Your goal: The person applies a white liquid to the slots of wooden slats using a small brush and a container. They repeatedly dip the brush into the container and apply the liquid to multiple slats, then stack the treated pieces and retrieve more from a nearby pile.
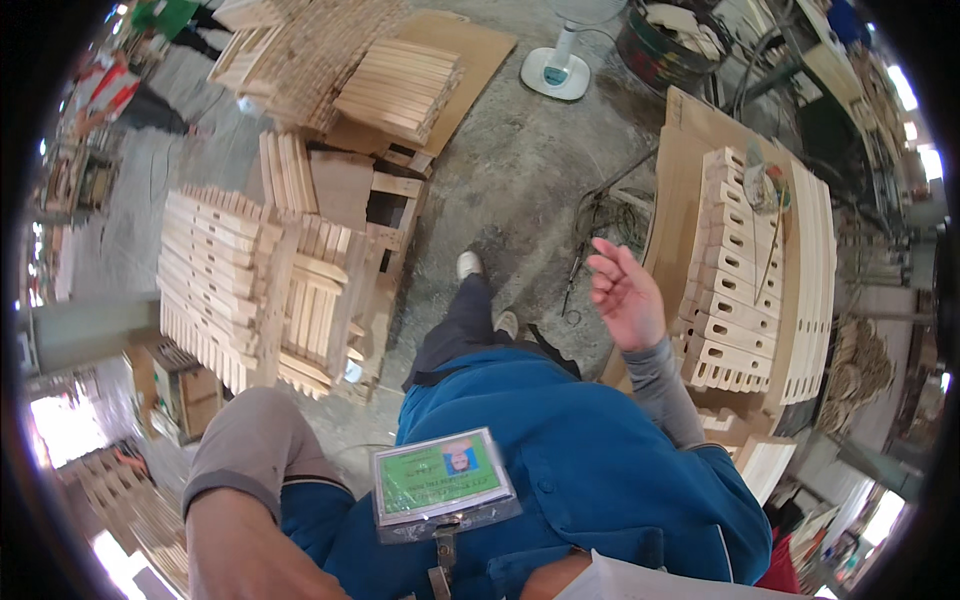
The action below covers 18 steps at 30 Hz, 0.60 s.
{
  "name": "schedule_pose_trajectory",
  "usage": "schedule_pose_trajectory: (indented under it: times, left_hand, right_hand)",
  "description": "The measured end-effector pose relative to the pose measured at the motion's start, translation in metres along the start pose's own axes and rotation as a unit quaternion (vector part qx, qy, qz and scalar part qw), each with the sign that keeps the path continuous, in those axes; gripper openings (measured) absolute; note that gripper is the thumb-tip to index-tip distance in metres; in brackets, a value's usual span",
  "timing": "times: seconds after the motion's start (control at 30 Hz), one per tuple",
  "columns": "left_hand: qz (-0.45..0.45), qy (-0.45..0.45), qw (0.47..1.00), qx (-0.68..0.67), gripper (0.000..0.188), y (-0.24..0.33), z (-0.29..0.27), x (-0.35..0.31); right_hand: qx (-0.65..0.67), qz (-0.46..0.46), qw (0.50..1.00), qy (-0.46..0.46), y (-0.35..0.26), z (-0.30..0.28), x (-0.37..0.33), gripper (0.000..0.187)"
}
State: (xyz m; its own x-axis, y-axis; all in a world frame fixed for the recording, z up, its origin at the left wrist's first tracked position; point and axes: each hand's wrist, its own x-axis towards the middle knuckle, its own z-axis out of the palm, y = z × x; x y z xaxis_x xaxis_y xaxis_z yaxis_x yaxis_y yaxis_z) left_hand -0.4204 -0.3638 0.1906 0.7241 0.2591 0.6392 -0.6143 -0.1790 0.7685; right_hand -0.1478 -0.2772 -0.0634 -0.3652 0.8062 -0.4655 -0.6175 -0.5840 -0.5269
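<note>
My right hand (628, 298) is held out over the floor, between the pallets on both sides. Its palm faces up, the fingers are loosely bent and apart, and nothing lies in it. Close to it, on the right, lies a stack of pale wooden slats (728, 290) with oval slots. My left arm bends up at the lower left in a grey sleeve (245, 435). Bare skin of my left hand and wrist (250, 550) comes very near the camera; its fingers are out of sight. An identity badge (443, 478) in a clear holder rests on my blue shirt.
On the left, stacked slotted wooden parts (210, 275) stand by a pallet (395, 215). More slats (400, 88) lie on cardboard behind. A fan base (556, 74) and dark bin (672, 45) stand ahead. Cables (610, 215) lie on the floor. Other people (125, 95) are at far left.
</note>
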Motion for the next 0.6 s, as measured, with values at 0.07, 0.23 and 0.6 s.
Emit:
schedule_pose_trajectory:
  times: [0.07, 0.23, 0.6]
  left_hand:
    - [0.003, 0.025, 0.997, 0.070, 0.015, 0.006, 0.014, -0.012]
    - [-0.261, -0.032, 0.942, 0.210, 0.015, 0.018, 0.034, -0.049]
    - [-0.063, 0.265, 0.956, 0.108, 0.013, 0.111, 0.059, -0.151]
  right_hand:
    - [-0.016, 0.029, 0.999, -0.033, 0.012, 0.017, 0.008, 0.037]
    - [-0.087, 0.071, 0.988, -0.103, 0.023, 0.053, 0.024, 0.038]
    - [-0.125, 0.101, 0.981, -0.108, 0.092, 0.119, 0.068, 0.034]
